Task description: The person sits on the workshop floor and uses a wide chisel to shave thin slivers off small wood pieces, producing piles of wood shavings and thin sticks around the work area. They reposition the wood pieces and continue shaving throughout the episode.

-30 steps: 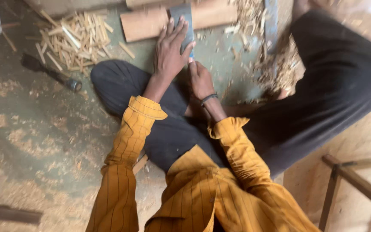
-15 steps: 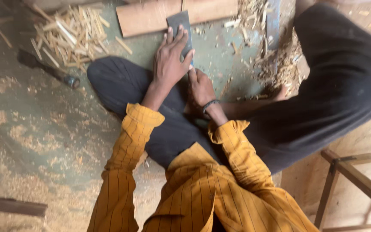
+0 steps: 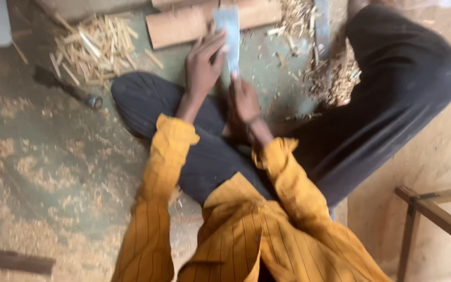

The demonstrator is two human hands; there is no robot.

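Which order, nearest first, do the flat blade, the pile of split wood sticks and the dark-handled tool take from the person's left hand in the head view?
1. The flat blade, touching the left hand on its right side.
2. The pile of split wood sticks, on the floor to the left of the hand.
3. The dark-handled tool, farther left, below the pile.

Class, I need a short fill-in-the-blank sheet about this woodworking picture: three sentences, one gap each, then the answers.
1. Both the left hand and the right hand hold a flat grey ______.
2. The pile of split wood sticks lies on the ______ beside the person's knee.
3. The person's sleeves are ______ in colour, with thin dark stripes.

Missing words: blade; floor; yellow
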